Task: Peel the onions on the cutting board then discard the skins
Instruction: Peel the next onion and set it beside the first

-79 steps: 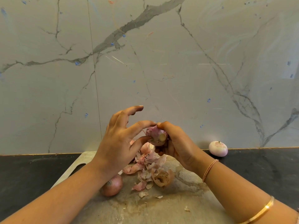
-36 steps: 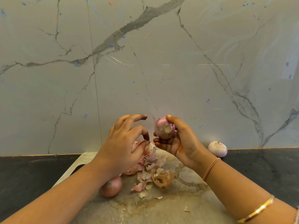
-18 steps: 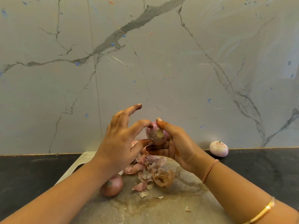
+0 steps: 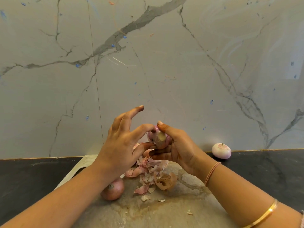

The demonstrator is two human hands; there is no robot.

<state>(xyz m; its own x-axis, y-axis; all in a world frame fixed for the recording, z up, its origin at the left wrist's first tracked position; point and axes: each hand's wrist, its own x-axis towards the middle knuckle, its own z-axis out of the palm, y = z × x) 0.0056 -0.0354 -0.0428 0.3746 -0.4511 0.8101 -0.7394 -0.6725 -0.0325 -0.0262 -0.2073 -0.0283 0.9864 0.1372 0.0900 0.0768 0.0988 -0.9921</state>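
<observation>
Peeling at centre frame: a person's right hand [image 4: 177, 148] cradles a part-peeled onion [image 4: 158, 137] above the board [image 4: 172, 211], thumb over its top, fingers curled beneath, the cut end turned to the camera. The left hand [image 4: 122, 145] meets it from the left, forefinger and thumb nipping at the onion's near side while the other fingers fan upward. It cannot be told whether a flap of skin lies between those two fingertips.

Loose skins [image 4: 151, 171] are heaped on the board just below the hands. A second onion [image 4: 112, 189], unpeeled, lies at the heap's lower left, beside the left forearm. A peeled onion [image 4: 221, 150] sits at right on the dark worktop [image 4: 24, 175], at the foot of the marble wall [image 4: 213, 63] and well apart from the board.

The step appears to be stripping the last dry layers. It would go best by catching the papery edge at the cut end and drawing it toward the far end in one strip, with the right hand turning the onion to offer fresh skin. A firm but unsqueezed hold suits the slick peeled flesh. Working over the heap should keep scraps together for discarding, which has not begun.
</observation>
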